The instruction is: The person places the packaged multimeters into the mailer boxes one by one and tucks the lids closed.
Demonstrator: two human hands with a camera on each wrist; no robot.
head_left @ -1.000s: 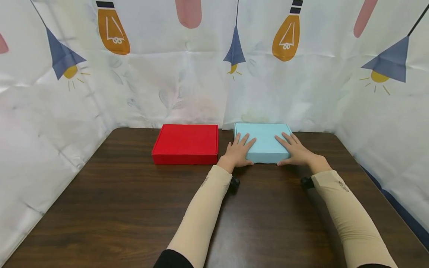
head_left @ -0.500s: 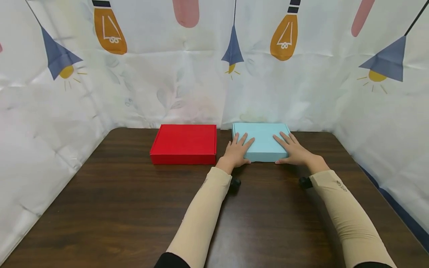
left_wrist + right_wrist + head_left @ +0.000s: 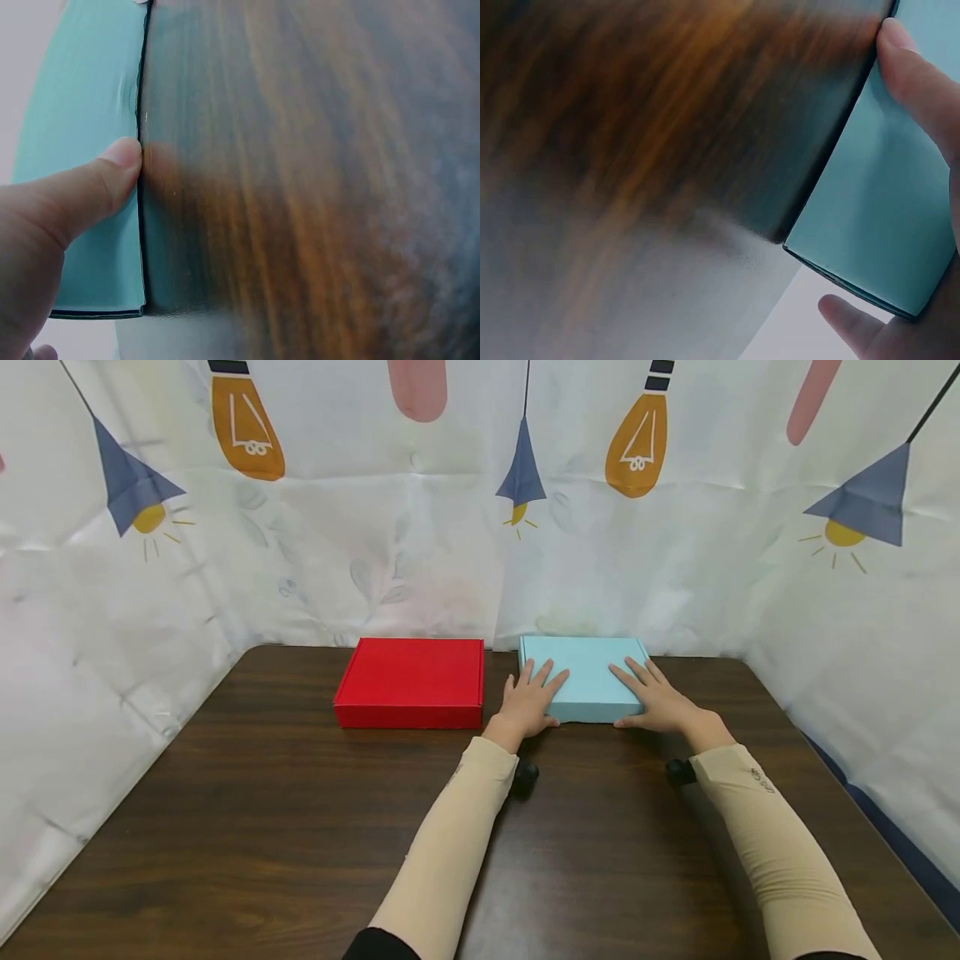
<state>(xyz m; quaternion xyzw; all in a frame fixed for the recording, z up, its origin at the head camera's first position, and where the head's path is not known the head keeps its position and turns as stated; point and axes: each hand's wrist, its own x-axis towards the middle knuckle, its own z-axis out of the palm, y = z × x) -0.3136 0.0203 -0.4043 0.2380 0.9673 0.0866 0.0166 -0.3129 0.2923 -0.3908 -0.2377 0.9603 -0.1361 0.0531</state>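
A light blue cardboard box (image 3: 585,670) lies flat at the far side of the table, lid down. My left hand (image 3: 527,700) rests on its left front corner with fingers spread and straight over the top. At the opposite front corner, my right hand (image 3: 657,700) touches the box in the same way. Seen from the left wrist, the thumb (image 3: 101,180) presses the front face near its bottom edge. The right thumb (image 3: 915,79) does likewise in the right wrist view, where another fingertip (image 3: 844,315) shows past the box's end.
A closed red box (image 3: 416,681) lies to the left of the blue one, a narrow gap between them. Dark wooden tabletop (image 3: 300,835) extends toward the person. A white curtain (image 3: 442,560) printed with lamps hangs behind and at both sides.
The head view has shifted very slightly. Both hands stay on the blue box, and neither box has visibly moved on the table.
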